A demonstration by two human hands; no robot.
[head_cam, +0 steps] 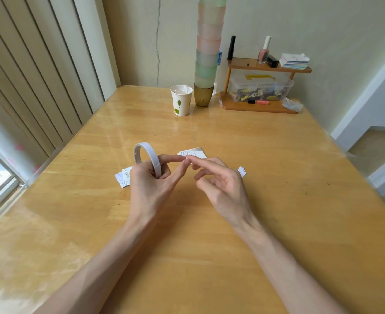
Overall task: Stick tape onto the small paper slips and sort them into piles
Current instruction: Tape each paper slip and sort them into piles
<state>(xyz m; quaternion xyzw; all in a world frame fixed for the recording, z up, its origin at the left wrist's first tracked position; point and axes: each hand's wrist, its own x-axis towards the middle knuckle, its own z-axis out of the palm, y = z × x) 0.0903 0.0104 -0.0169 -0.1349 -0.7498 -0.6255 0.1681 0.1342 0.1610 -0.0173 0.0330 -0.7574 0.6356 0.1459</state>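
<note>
My left hand (151,180) grips a thin white roll of tape (146,158), held upright above the wooden table (209,223). Its index and middle fingers stretch right and meet the fingertips of my right hand (221,184) at about the middle. Whether a tape end lies between those fingertips is too small to tell. A pile of printed paper slips (192,153) lies just behind the fingertips. Another pile of slips (124,177) shows left of my left hand. A small white slip (242,171) lies right of my right hand.
At the back stand a paper cup (181,100) with green leaves, a tall stack of coloured cups (207,60), and a small wooden shelf (261,87) with a clear box, bottles and cards. A window and blinds run along the left edge.
</note>
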